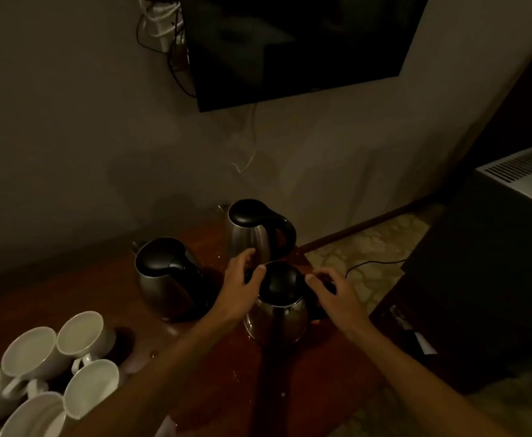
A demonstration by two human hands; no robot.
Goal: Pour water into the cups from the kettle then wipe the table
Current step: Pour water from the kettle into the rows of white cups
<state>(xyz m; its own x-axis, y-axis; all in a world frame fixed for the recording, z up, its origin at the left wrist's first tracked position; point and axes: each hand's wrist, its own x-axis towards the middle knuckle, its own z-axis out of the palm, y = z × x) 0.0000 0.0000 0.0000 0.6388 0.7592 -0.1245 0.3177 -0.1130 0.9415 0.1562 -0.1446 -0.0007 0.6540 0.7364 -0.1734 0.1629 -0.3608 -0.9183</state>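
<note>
Three steel kettles with black lids stand on a dark wooden table (69, 298): the near kettle (279, 320), a left kettle (164, 279) and a far kettle (252, 234). My left hand (242, 285) hovers at the near kettle's left side, fingers spread, thumb by the lid. On the kettle's right, over its black handle, my right hand (334, 291) is spread too. Neither hand clearly grips anything. Several white cups (82, 335) cluster at the table's near left corner.
Water drops lie on the table near the kettles. A dark television (290, 45) hangs on the wall above, with cables beside it. A dark cabinet (479, 279) stands to the right, a white vented appliance (523, 175) on it. A black cord (372, 263) crosses the patterned floor.
</note>
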